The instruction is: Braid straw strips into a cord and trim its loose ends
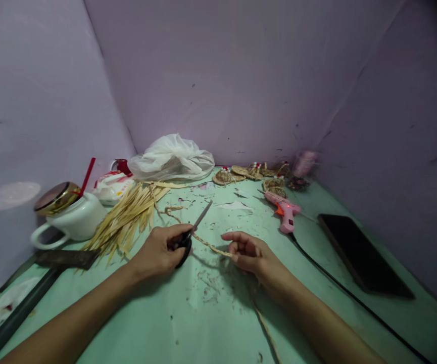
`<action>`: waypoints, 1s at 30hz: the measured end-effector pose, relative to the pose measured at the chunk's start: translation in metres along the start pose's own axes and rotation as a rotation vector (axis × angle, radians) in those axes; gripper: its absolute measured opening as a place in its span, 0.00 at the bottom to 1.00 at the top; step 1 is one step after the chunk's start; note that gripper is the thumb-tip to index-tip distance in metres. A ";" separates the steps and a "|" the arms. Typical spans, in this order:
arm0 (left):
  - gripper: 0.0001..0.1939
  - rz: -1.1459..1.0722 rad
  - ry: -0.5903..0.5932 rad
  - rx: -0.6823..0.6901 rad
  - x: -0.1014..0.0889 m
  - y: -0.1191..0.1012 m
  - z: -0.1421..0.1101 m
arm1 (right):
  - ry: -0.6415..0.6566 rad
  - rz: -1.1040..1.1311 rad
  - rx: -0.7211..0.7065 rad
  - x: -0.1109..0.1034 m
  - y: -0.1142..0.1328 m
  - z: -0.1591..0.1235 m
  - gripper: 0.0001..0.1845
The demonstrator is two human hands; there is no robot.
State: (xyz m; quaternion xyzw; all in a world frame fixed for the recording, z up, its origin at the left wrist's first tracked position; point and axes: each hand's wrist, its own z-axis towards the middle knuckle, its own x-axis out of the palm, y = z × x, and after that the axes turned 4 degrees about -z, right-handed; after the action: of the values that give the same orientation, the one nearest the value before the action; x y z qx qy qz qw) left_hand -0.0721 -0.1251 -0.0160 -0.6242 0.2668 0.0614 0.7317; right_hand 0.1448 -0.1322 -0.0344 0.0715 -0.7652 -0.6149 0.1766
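Note:
My left hand (165, 248) is closed around the black handles of a pair of scissors (202, 218), whose blades point up and away to the right. A thin braided straw cord (212, 246) runs past the scissors to my right hand (249, 255). The right thumb and fingers pinch the cord, with the index finger stretched out. From there the cord hangs on toward the near edge of the view. Its far end curls on the green table beside a bundle of dry straw strips (127, 215).
A pink glue gun (284, 210) with a black cable and a dark phone or tablet (366, 255) lie at right. Woven straw pieces (248, 173) and a white plastic bag (176, 157) sit along the back wall. At left are a white pot (80, 217) and a hammer (66, 259).

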 end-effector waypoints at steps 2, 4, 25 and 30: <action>0.21 -0.193 -0.053 -0.095 0.003 0.000 0.002 | 0.050 0.009 -0.027 0.000 0.001 -0.002 0.20; 0.24 -0.386 -0.120 -0.159 0.007 0.002 0.003 | 0.115 0.013 -0.033 0.001 0.001 -0.003 0.20; 0.22 -0.599 -0.483 -0.189 0.028 -0.012 -0.003 | -0.073 -0.966 -0.321 0.021 -0.004 -0.021 0.11; 0.22 -0.556 -0.476 -0.255 0.032 -0.024 -0.006 | -0.132 -1.364 -0.489 0.029 -0.002 -0.027 0.10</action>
State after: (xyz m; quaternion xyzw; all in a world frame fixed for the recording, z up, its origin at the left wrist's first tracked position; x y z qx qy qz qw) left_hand -0.0366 -0.1438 -0.0108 -0.7269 -0.0998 0.0366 0.6784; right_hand 0.1276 -0.1667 -0.0260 0.4540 -0.4001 -0.7447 -0.2816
